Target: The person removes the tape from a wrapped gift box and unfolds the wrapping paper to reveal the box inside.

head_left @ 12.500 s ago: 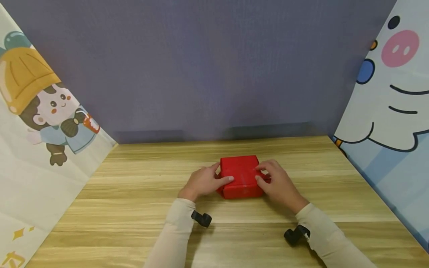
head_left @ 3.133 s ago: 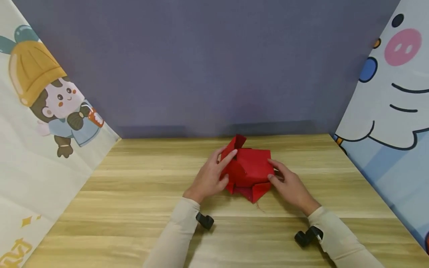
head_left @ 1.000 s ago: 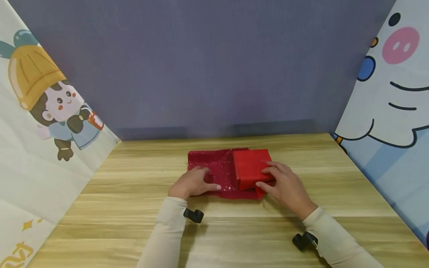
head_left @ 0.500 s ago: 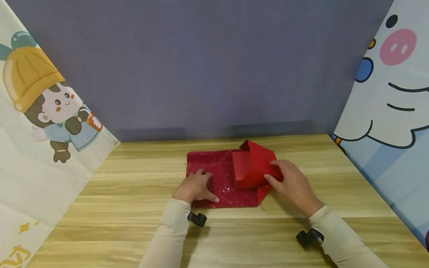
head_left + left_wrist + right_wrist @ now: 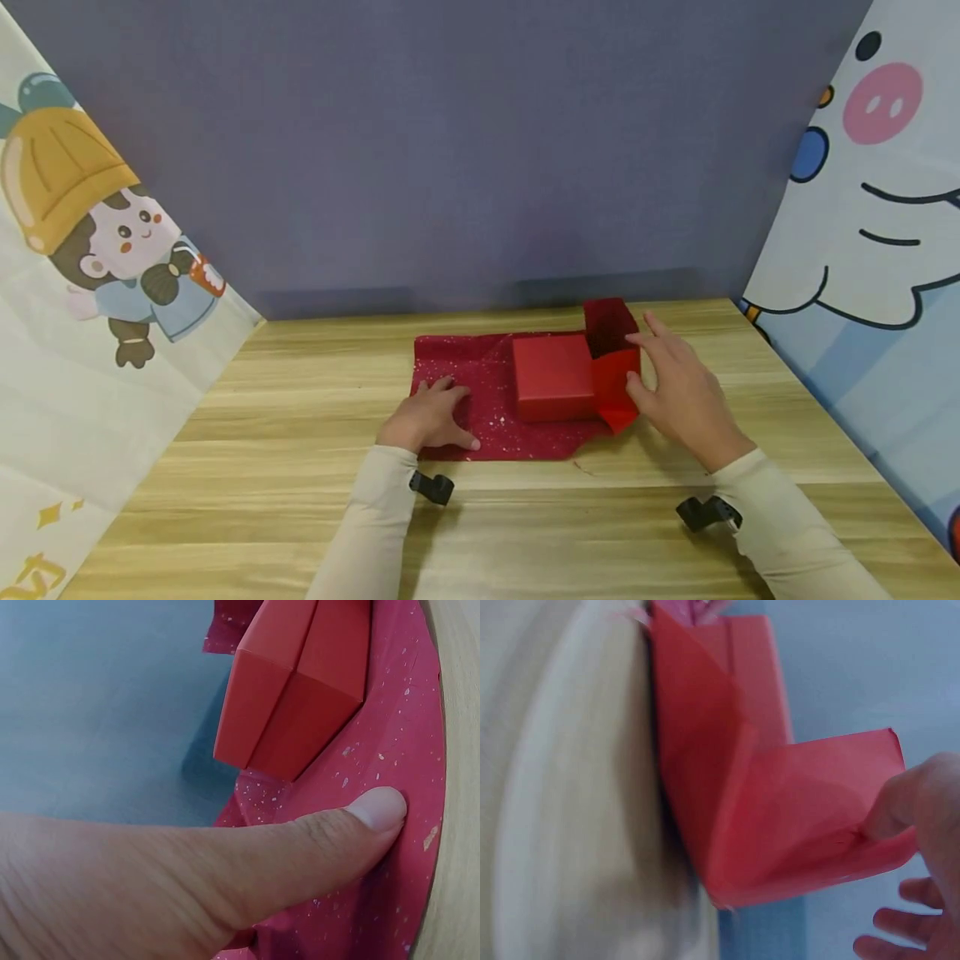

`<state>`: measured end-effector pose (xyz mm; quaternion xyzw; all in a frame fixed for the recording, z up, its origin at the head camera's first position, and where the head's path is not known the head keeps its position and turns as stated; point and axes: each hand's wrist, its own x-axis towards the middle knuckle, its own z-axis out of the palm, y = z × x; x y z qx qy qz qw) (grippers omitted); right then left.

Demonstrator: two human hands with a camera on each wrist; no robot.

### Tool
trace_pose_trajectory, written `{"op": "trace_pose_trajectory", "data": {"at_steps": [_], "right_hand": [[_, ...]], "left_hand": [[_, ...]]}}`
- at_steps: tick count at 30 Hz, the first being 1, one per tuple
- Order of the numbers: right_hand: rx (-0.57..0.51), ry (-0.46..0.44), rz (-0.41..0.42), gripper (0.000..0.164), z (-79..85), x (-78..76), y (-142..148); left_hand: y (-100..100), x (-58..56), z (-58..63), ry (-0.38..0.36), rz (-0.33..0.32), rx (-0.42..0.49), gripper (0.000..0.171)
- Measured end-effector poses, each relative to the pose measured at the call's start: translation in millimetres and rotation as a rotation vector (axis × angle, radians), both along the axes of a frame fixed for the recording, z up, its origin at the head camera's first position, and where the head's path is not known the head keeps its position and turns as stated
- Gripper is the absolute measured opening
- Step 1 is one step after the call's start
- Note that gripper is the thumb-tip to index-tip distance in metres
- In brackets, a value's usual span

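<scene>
A plain red box [image 5: 553,377] sits on a sheet of red wrapping paper [image 5: 491,379], whose upper face is dark red with light specks. My left hand [image 5: 427,418] rests on the left part of the sheet, fingers and thumb spread. Its thumb lies on the speckled paper near the box [image 5: 296,690] in the left wrist view. On the other side, my right hand [image 5: 682,398] pinches the edge of the sheet's raised right flap [image 5: 617,379]. That flap [image 5: 817,806] stands bent up beside the box in the right wrist view, held between thumb and fingers.
The wood-grain table [image 5: 525,533] runs back to a grey-purple upright panel [image 5: 480,167]. White sheets with cartoon prints stand at the left [image 5: 97,275] and right. A thin thread-like bit [image 5: 583,468] lies in front of the paper.
The red package was wrapped at first and now lies opened out. Over the last second my right hand lifted the right flap off the box and moved right; my left hand stayed on the paper.
</scene>
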<state>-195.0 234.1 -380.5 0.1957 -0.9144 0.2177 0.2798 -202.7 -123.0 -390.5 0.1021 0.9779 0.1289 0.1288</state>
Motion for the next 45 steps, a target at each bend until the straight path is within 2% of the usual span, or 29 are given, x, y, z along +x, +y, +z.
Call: {"op": "trace_pose_trajectory", "data": {"at_steps": [3, 8, 12, 16, 20, 24, 28, 31, 37, 40, 45], "right_hand": [[-0.031, -0.054, -0.084, 0.034, 10.1, 1.9, 7], [-0.060, -0.131, -0.172, 0.044, 19.8, 4.3, 16], [-0.042, -0.175, -0.193, 0.040, 23.1, 4.5, 22], [-0.014, -0.205, -0.122, 0.033, 27.5, 4.4, 31], [0.007, -0.155, 0.005, 0.029, 32.1, 3.5, 42], [0.028, -0.060, 0.149, 0.035, 35.0, 2.9, 50], [0.049, -0.070, 0.233, 0.040, 37.0, 4.4, 56], [0.067, -0.150, 0.219, 0.038, 38.5, 6.2, 60], [0.147, -0.459, 0.145, 0.044, 40.2, 6.8, 66], [0.173, -0.571, 0.165, 0.049, 34.5, 4.2, 68], [0.186, -0.699, 0.185, 0.065, 22.2, 0.3, 68]], "left_hand": [[-1, -0.4, 0.0, -0.003, 0.000, 0.011, 0.089], [-1, -1.0, 1.5, -0.009, 0.002, 0.014, 0.089], [-1, -0.7, 1.3, -0.011, 0.000, 0.005, 0.089], [-2, -0.4, 0.8, -0.019, 0.005, 0.000, 0.089], [-3, 1.3, 1.8, -0.026, 0.012, 0.003, 0.089], [-3, 1.3, 1.5, -0.025, 0.014, -0.004, 0.088], [-4, -0.4, 0.0, -0.026, 0.013, -0.011, 0.089], [-3, -0.8, 0.0, -0.025, 0.012, -0.008, 0.089], [-3, -0.4, 0.1, -0.031, 0.014, 0.010, 0.089], [-2, -0.1, 0.7, -0.037, 0.010, 0.019, 0.089], [-2, 0.8, 4.0, -0.061, 0.008, 0.022, 0.089]]}}
